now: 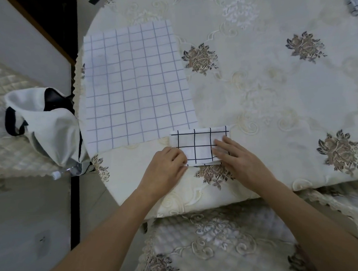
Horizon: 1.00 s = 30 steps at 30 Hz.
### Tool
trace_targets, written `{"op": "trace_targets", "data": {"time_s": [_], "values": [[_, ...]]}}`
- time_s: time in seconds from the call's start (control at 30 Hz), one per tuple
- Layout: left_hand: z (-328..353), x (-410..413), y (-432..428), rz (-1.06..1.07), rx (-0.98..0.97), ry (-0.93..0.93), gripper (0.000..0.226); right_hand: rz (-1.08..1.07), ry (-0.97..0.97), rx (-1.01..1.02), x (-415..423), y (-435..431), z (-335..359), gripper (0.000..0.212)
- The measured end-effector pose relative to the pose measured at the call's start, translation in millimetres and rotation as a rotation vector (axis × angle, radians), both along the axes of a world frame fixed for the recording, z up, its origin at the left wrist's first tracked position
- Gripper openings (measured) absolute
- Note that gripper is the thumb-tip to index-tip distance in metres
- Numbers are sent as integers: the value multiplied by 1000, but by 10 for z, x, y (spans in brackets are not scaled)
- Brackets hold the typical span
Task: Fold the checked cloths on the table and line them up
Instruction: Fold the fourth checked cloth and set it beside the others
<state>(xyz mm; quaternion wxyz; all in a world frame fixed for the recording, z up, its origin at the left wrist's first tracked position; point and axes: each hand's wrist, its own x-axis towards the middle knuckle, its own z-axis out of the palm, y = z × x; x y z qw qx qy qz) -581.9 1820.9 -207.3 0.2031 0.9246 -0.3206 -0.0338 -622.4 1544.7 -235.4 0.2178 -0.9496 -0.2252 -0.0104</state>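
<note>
far cloth (354, 2) cut off, bottle (58, 174) half-hidden

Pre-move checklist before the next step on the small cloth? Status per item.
1. The small folded cloth lies flat on the table: ok.
2. The right hand presses on it, fingers straight: ok.
3. The left hand grips its left edge: ok.
4. Layer edges flush: not ok, a lower layer peeks out at the near edge.
5. The large cloth folded: not ok, it lies spread flat.
6. Cloths lined up: not ok.
</note>
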Motion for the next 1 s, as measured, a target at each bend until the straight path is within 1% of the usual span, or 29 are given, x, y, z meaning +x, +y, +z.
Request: {"op": "trace_targets", "data": {"time_s": [0.2, 0.3, 0.37, 0.43, 0.47, 0.5, 0.57, 0.6, 0.67, 0.83, 0.93, 1.0], "values": [[8, 0, -12, 20, 10, 14, 14, 20, -44, 17, -22, -14, -20, 35], [9, 20, -12, 24, 30, 13, 14, 15, -62, 5, -31, -2, -14, 34], [50, 35, -60, 22, 42, -53, 17, 4, -57, 3, -38, 13, 7, 36], [120, 72, -198, 20, 10, -146, 20, -14, -30, -9, -44, 21, 34, 41], [143, 108, -286, 17, 11, -177, 24, -22, -17, -21, -48, 27, 47, 44], [146, 155, -376, 11, 53, -184, 33, -31, -7, -31, -49, 31, 58, 46], [94, 258, -509, -13, 227, -157, 54, -43, 4, -46, -48, 41, 73, 47], [44, 297, -540, -32, 307, -139, 61, -45, 5, -53, -44, 44, 82, 47], [-66, 332, -538, -60, 404, -106, 66, -46, 8, -57, -31, 44, 89, 46], [-208, 332, -454, -34, 412, -68, 73, -52, 11, -47, -23, 42, 73, 45], [-250, 326, -426, 20, 378, -47, 77, -55, 42, -60, -29, 47, 85, 45], [-262, 317, -421, 31, 349, -40, 78, -91, 20, -88, -11, 102, 144, 45]]}}
